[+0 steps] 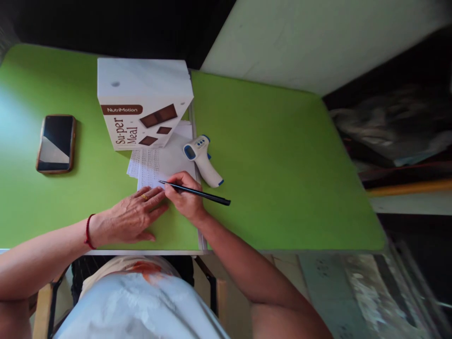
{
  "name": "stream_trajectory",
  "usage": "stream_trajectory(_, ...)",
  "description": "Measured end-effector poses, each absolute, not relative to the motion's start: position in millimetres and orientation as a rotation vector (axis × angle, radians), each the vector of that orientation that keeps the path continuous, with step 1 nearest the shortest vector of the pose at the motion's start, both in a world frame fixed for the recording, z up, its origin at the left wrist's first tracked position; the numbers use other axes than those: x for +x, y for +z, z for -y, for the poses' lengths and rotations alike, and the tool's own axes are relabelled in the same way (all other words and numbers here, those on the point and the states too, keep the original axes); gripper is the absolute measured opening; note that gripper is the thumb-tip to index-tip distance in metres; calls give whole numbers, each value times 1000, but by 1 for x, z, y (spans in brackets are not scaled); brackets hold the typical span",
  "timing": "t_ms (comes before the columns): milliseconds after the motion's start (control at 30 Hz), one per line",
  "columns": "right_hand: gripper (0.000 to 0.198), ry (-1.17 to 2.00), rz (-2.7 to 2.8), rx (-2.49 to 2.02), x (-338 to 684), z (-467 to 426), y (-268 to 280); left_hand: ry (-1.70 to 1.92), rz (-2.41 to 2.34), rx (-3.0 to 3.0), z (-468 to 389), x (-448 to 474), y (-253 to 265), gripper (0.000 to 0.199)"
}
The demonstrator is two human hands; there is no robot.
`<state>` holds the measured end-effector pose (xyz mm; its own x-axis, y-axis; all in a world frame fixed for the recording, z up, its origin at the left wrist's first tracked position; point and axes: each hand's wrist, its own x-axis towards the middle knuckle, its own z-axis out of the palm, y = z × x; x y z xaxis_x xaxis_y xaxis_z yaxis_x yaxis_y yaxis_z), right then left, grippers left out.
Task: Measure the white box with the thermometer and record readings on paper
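Note:
A black pen (201, 192) is pinched in my right hand (185, 195), its tip pointing left, over or on the sheets of paper (148, 165). Rows of small handwriting or print cover the left part of these sheets. My left hand (136, 214) lies flat with fingers stretched, its fingertips at the lower edge of the paper. Just beyond my right hand rests a white and blue infrared thermometer (203, 160), partly over the paper. A white NutriMotion box (144, 103) stands at the far end of the sheets and hides some of them.
A smartphone (55, 143) in a brown case lies at the left on the green table (282, 165). A seam runs across the tabletop near my right hand. Behind the table rises a pale wall (282, 42); a dark shelf with bundled stuff (381, 127) is at the right.

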<state>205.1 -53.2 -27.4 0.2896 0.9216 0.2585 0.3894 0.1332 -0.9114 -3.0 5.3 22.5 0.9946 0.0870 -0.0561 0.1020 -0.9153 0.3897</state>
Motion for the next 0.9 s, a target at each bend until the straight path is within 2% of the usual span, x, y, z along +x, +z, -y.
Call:
stream_trajectory(367,15,434,1463,-1402,204,51,-25,-39,-136,2759,-3,-1,25,89)
stream_trajectory(900,18,533,1494,-1483,205,51,-24,-24,-143,2722,-3,-1,23,88)
